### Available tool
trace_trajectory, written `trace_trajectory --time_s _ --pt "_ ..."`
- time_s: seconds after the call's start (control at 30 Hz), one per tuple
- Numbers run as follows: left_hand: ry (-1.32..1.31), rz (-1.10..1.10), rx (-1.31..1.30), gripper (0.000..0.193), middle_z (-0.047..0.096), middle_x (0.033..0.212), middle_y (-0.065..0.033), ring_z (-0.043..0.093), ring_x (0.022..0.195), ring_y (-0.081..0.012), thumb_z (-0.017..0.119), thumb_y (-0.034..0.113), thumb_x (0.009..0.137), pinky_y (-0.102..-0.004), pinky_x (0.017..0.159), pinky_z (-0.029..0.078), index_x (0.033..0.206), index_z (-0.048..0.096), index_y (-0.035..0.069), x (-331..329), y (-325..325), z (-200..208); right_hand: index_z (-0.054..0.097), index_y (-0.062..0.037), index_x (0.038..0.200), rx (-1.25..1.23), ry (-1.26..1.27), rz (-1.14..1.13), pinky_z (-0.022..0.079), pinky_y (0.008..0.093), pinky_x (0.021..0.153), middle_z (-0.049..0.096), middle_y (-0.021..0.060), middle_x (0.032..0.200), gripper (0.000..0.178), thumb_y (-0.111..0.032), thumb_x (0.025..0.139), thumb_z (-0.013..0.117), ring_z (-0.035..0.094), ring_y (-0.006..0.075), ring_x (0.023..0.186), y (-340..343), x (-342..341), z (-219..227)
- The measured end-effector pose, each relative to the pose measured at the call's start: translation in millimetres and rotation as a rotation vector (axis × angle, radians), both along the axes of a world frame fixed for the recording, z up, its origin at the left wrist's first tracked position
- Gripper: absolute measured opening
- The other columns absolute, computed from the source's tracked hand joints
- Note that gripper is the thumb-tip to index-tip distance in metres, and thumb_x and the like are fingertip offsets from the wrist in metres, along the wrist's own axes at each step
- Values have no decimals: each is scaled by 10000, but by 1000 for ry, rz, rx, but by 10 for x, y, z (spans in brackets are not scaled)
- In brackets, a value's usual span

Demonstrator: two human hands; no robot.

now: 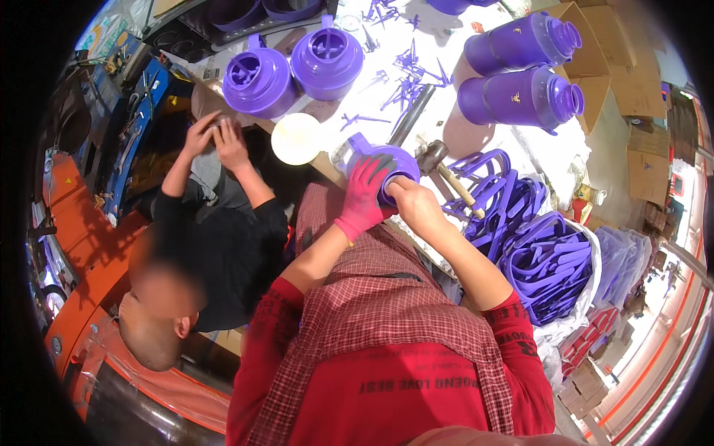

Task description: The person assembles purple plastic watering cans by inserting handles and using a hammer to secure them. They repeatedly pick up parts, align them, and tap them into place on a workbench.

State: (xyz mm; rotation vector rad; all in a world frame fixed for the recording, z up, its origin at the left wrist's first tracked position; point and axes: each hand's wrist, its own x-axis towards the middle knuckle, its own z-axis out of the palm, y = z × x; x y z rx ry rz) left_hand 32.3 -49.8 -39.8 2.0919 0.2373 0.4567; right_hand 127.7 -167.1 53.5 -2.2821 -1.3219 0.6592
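Note:
At the table's near edge, a round purple plastic jug (404, 159) is held close to my body. My left hand (362, 197), in a pink glove with dark fingertips, is closed over the left side of the jug. My bare right hand (419, 207) has its fingers bent into the jug's round opening; whatever the fingertips grip is hidden. Just beyond lies a mallet with a dark head (431, 157) and a light wooden handle. Loose purple handle straps (487, 178) lie to the right of my right hand.
Two purple jugs (327, 63) stand at the back left, and two tall purple bottles (513, 97) at the back right. Small purple parts (409, 82) are scattered between them. A white sack (587, 286) of purple straps stands right. A co-worker (223, 253) sits at my left; cardboard boxes (647, 167) stand far right.

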Motion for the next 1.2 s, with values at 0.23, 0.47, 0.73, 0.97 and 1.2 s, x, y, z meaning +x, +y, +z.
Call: trace_trajectory --time_s 0.23,0.47,0.73,0.97,1.2 --pt "-16 13 1 781 524 1443 -108 459 1346 -342 813 328 663 -528 1179 288 1371 555 121 -15 -70 -38 616 -8 950 -71 -181 -19 551 415 736 621 150 904 166 -21 791 569 654 350 874 -4 -152 -135" --pt "-34 23 -6 729 531 1439 -108 475 1337 -337 790 306 689 -524 1172 300 1354 564 112 11 -64 20 634 -13 928 -5 -265 -40 554 404 748 627 140 929 151 -30 791 571 652 333 906 -15 -159 -128" --pt "2 57 -33 729 540 1415 -135 483 1325 -350 797 296 681 -520 1166 306 1348 566 114 5 -117 21 632 -17 871 -33 -232 -15 561 404 714 638 130 875 106 -40 775 593 662 318 868 -12 -128 -153" --pt "-12 46 -40 692 573 1347 -177 516 1276 -395 788 308 716 -524 1097 382 1342 567 112 -16 -131 -115 649 -48 897 -67 -242 95 558 438 693 636 124 869 121 -64 783 613 670 328 844 -95 -50 -134" --pt "-5 21 6 892 504 1451 -147 445 1351 -378 847 465 620 -560 1164 293 1367 533 91 -52 -92 -74 708 -32 892 -68 138 131 547 435 711 689 154 873 83 -75 831 671 674 382 796 194 339 365"
